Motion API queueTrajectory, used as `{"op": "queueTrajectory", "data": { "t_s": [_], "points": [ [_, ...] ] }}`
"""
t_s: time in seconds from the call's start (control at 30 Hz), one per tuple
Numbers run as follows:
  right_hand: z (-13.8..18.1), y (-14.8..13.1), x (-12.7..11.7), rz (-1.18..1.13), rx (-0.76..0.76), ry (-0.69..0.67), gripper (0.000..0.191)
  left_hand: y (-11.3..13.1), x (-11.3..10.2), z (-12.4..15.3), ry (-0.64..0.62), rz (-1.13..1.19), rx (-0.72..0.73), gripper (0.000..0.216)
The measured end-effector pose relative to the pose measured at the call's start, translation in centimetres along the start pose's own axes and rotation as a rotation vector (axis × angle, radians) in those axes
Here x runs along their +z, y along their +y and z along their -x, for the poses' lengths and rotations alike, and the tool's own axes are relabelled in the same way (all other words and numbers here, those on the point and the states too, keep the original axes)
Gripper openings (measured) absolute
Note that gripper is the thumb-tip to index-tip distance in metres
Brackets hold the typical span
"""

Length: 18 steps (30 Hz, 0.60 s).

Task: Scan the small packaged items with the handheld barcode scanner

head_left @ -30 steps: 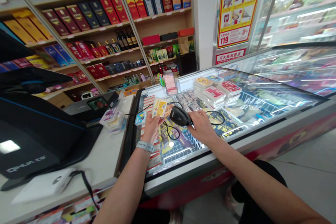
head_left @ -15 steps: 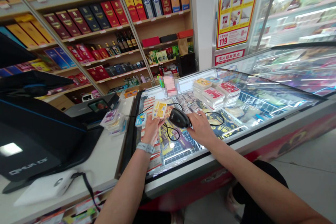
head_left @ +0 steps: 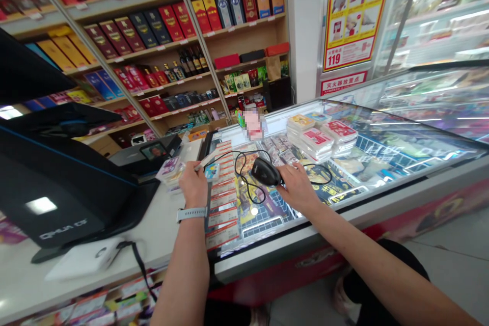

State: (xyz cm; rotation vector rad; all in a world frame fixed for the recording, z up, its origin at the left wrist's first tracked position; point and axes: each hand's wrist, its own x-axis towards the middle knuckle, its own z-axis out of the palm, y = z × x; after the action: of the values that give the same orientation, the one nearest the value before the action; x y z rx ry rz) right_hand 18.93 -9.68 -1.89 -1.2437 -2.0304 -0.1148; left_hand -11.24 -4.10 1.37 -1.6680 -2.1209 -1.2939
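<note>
My right hand (head_left: 297,187) is wrapped round the handle of a black barcode scanner (head_left: 266,171), held above the glass freezer top. The scanner's head points left and its black cable (head_left: 244,191) loops below. Over at the counter's edge, my left hand (head_left: 193,183) grips a small flat pack (head_left: 208,158), now turned nearly edge-on, so its label is hidden. Just left of that hand lies a pile of similar clear packs (head_left: 170,170), partly behind the fingers. A blue-labelled pack (head_left: 212,171) rests on the glass to its right.
Stacks of packs with red and yellow labels (head_left: 315,142) stand on the freezer glass (head_left: 275,204). A row of price tags (head_left: 223,198) runs along its left side. A black checkout terminal (head_left: 76,198) and a white device (head_left: 86,261) occupy the counter. Shelves of boxes line the back wall.
My left hand has moved left with the yellow-labelled pack, from beside the scanner to the pile on the counter, turning the pack edge-on. My right hand keeps the scanner in nearly the same place.
</note>
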Motion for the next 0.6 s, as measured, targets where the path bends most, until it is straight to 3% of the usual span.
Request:
{"op": "queueTrajectory", "data": {
  "t_s": [0.07,0.37,0.6],
  "points": [
    [0.0,0.1,0.0,0.002,-0.001,-0.002,0.026,-0.7,-0.4,-0.3,-0.025,-0.152,0.050,0.022],
    [0.0,0.1,-0.3,-0.013,0.004,0.003,0.024,-1.9,1.2,0.0,-0.068,-0.288,0.103,0.024],
    [0.1,0.0,-0.6,-0.013,0.009,0.012,0.027,0.2,1.7,1.0,-0.158,-0.287,0.224,0.035]
  ]
}}
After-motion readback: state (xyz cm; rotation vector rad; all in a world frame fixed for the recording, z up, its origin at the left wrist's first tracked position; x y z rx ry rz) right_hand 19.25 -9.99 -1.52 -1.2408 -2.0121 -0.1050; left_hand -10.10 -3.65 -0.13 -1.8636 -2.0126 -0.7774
